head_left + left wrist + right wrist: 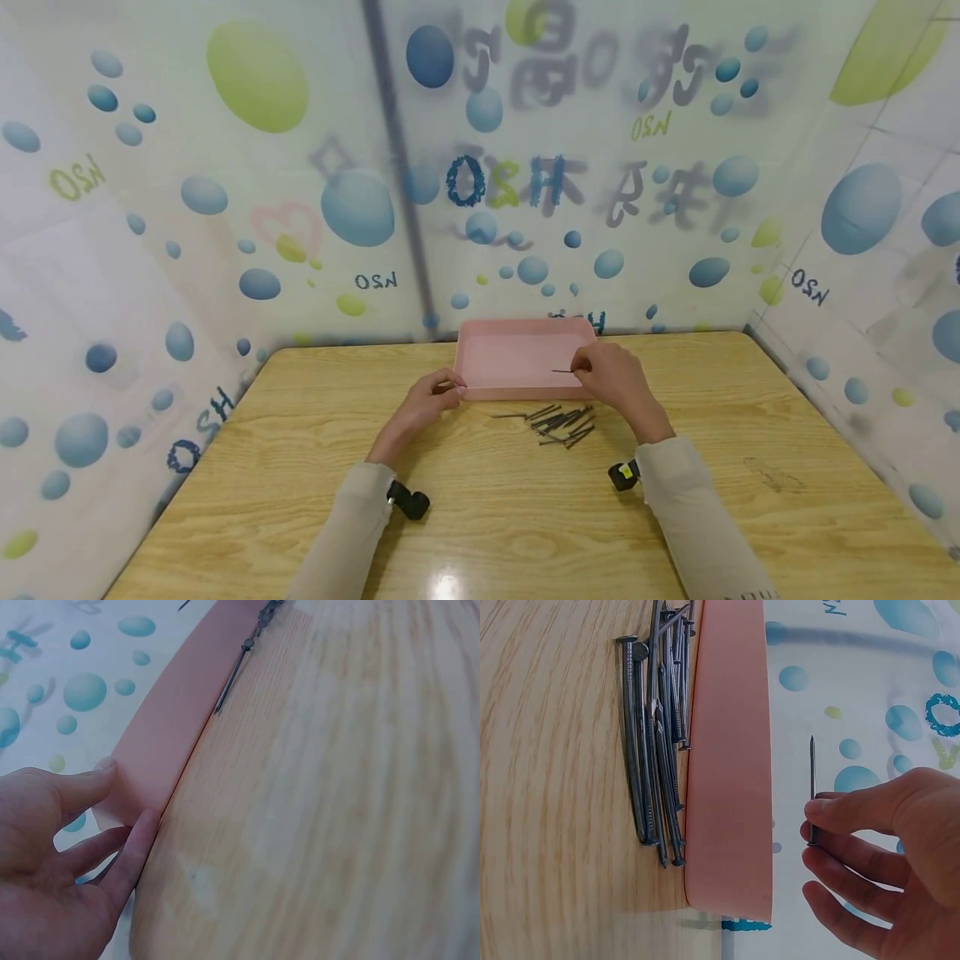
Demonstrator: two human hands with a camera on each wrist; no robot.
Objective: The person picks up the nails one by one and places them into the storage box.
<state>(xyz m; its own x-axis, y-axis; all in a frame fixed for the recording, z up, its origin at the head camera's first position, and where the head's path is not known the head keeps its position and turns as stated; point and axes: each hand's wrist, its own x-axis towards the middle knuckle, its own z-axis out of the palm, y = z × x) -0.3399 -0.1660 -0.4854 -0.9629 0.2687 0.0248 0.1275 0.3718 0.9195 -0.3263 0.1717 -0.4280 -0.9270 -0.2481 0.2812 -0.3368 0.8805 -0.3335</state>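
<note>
My right hand [613, 379] pinches a dark metal nail [812, 761] between thumb and fingers. In the head view it is over the right part of a shallow pink tray [517, 393], and the nail points left. The right wrist view shows the nail's head below the fingertips and its sharp end above them. My left hand [427, 408] grips the tray's front left corner, thumb near the rim and fingers low against the wall. A loose pile of nails [562, 423] lies on the table just before the tray's front wall, heads and points facing various ways.
The wooden table [480, 533] reaches back to a pale curtain [480, 242] printed with blue and green dots, close behind the tray. More of this curtain hangs at both sides. Small black cameras [411, 502] sit at my wrists.
</note>
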